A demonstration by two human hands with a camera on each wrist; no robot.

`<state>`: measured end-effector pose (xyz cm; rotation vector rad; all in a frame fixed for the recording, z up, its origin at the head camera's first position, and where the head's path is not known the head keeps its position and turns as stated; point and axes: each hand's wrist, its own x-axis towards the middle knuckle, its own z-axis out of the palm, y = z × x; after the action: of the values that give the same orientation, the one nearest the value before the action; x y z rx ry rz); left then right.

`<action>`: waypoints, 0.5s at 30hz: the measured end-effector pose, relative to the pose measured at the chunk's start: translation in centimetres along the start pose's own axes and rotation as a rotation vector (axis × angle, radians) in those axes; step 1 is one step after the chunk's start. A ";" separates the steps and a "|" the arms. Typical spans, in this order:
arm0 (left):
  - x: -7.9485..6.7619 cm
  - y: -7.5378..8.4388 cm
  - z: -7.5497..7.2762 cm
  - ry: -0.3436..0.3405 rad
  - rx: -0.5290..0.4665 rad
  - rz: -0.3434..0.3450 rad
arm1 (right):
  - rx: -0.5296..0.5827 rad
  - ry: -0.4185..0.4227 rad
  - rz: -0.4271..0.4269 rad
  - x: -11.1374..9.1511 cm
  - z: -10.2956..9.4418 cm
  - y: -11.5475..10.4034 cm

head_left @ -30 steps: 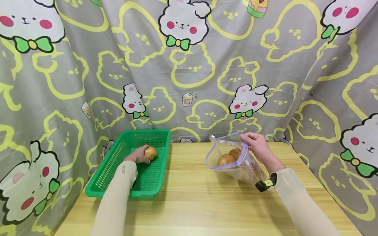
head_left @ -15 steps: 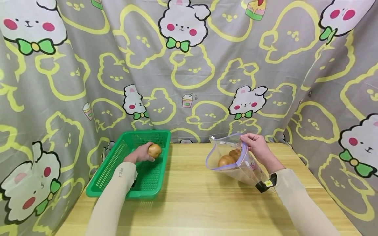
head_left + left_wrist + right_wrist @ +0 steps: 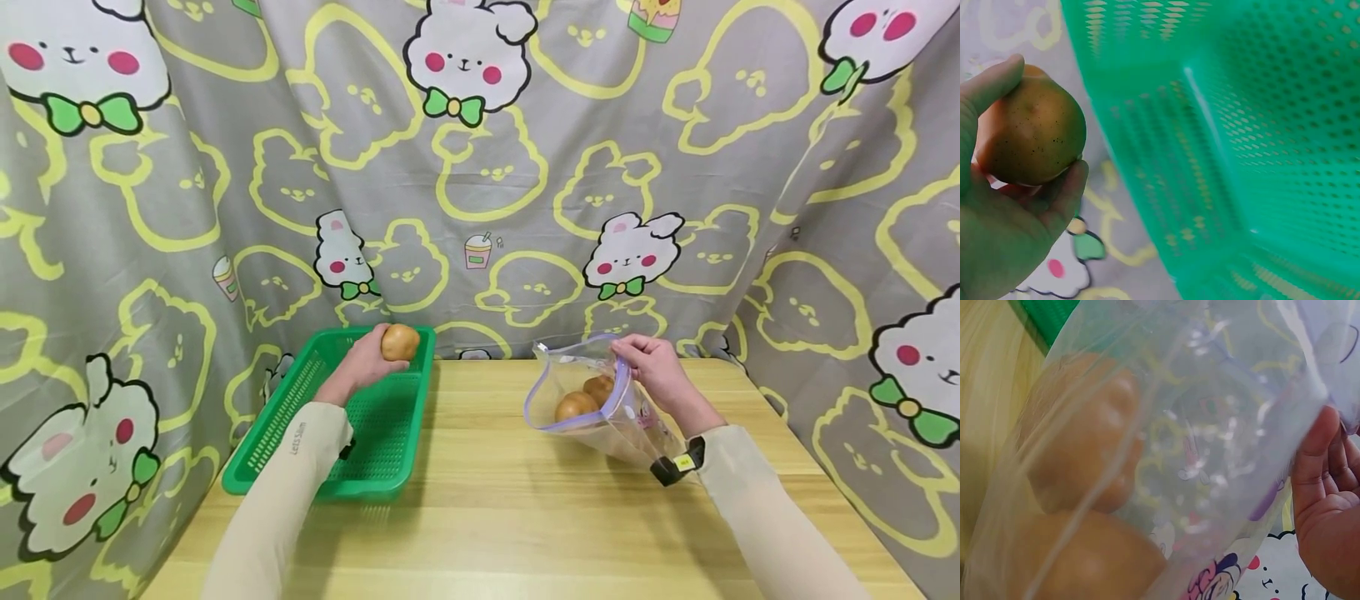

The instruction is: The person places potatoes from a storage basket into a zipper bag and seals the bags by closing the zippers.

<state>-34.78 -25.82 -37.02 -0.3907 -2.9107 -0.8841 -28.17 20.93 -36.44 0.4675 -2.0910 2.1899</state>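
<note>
My left hand [image 3: 363,362] holds a round brown potato [image 3: 401,342] above the far end of the green basket [image 3: 414,433]. In the left wrist view the thumb and fingers curl round the potato [image 3: 1035,128], beside the basket's slotted wall [image 3: 1154,169]. My right hand [image 3: 660,379] pinches the purple zip edge of a clear zip-lock bag [image 3: 626,447], its mouth spread towards the left. Two more potatoes [image 3: 576,407] lie inside the bag, seen through the plastic as smooth brown lumps [image 3: 1085,437] in the right wrist view.
The basket stands at the left of a light wooden table [image 3: 480,500], the bag at its right. A grey patterned curtain [image 3: 517,183] hangs behind and on both sides. A black wrist camera [image 3: 677,463] sits by the right cuff.
My left hand has lifted the potato from low in the basket up to its far rim level, moving slightly right. My right hand and the bag stay where they were.
</note>
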 end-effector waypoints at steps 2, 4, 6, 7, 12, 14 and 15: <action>0.1 1.2 -0.2 0.010 -0.015 0.029 | -0.003 0.000 0.001 0.0 0.0 -0.1; 0.1 2.4 -0.2 0.011 -0.028 0.057 | -0.001 0.000 0.006 -0.1 0.0 -0.2; 0.0 3.6 -0.1 0.005 -0.047 0.080 | 0.000 0.001 0.010 -0.1 0.0 -0.3; 0.0 4.2 0.1 0.001 -0.059 0.089 | 0.000 0.002 0.012 -0.1 0.0 -0.3; -0.2 7.2 0.8 -0.045 -0.105 0.131 | -0.003 0.005 0.013 -0.1 0.0 -0.3; -0.5 8.4 1.1 -0.072 -0.102 0.158 | -0.005 0.005 0.011 -0.1 0.0 -0.3; -0.6 9.0 1.2 -0.085 -0.096 0.171 | -0.007 0.003 0.010 -0.1 0.0 -0.3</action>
<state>-31.85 -18.05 -33.28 -0.6895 -2.8618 -1.0056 -27.96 20.95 -36.21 0.4535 -2.1032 2.1869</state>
